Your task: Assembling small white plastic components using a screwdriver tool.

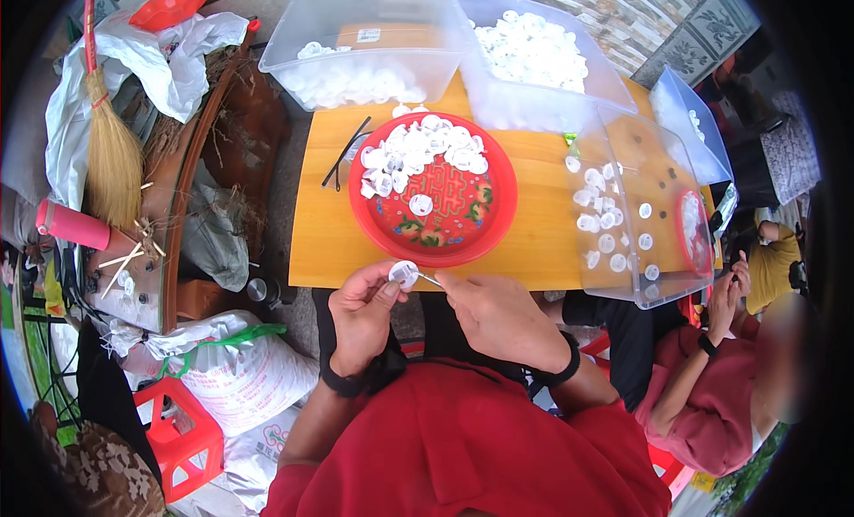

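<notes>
Between its thumb and fingers, my left hand [365, 314] pinches a small round white plastic piece [403, 273] with a greyish middle. My right hand [503, 317] is closed around a thin metal tool [429, 279], whose tip reaches the edge of that piece; its handle is hidden in my fingers, so I cannot tell its exact kind. Just beyond both hands, a red round tray [382, 228] with a patterned bottom lies on the yellow wooden table [320, 250]. White round pieces [422, 148] are heaped along its far side, and a single piece [420, 204] lies nearer its middle.
Clear plastic bins [356, 37] of white pieces line the table's far side. At right, a transparent bin [623, 286] stands by scattered pieces. Another person [703, 384] sits at right. A broom [116, 152], a white sack [240, 366] and a red stool [182, 437] are at left.
</notes>
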`<action>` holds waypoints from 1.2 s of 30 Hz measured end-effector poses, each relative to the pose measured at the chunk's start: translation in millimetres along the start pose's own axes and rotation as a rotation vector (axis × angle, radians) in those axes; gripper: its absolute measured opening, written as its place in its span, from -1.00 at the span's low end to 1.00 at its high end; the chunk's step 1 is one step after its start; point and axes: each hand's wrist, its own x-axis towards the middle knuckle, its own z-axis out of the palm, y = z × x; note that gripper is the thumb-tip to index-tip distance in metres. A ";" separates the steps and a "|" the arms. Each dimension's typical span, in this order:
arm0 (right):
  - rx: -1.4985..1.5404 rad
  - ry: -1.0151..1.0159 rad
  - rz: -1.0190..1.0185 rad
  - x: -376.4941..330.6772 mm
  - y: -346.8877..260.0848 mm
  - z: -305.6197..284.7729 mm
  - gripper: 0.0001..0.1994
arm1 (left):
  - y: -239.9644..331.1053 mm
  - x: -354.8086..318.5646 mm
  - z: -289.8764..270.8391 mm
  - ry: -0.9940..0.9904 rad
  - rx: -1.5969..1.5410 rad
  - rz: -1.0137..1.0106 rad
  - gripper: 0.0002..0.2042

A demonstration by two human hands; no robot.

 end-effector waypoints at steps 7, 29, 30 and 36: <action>-0.246 0.088 -0.048 -12.2 -13.6 -5.3 -0.57 | 8.0 -2.3 2.8 -0.040 -0.009 -0.054 -0.79; -0.482 -0.071 -0.191 4.0 -22.0 -5.9 -0.68 | 2.3 -8.8 7.9 -0.047 0.258 -0.016 -0.77; -0.482 -0.071 -0.190 3.4 -21.5 -5.1 -0.68 | 3.0 -8.3 7.7 -0.048 0.258 -0.016 -0.77; -0.372 -0.002 -0.104 -3.7 -13.1 -12.7 -0.61 | 8.2 -1.7 8.2 -0.040 0.094 -0.068 -0.75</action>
